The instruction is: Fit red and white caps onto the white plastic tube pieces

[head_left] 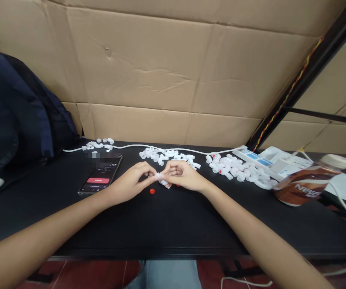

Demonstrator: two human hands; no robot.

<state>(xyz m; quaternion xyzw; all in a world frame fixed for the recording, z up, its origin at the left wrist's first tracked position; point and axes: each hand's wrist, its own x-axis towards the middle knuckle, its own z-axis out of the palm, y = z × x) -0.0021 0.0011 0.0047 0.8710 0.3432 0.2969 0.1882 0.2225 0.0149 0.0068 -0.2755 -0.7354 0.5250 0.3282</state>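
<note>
My left hand (136, 178) and my right hand (186, 175) meet over the middle of the table. Thumbs and forefingers of both pinch a small white plastic piece (158, 176), partly covered by the fingertips. Just below, a whitish part (164, 183) shows under my right fingers; whether it belongs to the same piece I cannot tell. A small red disc (152, 191) lies on the black surface below my left fingertips. Another bit of red (178, 185) peeks out beneath my right hand. Behind the hands is a pile of white plastic pieces (173, 154), some of them curved.
A phone (100, 174) lies left of my hands. White pieces with red bits form a heap (239, 168) at right, near a Nescafé bottle (308, 180) and a white-blue box (255, 158). Smaller pieces (99, 143) sit back left by a backpack (25, 108). A white cable (133, 145) runs behind.
</note>
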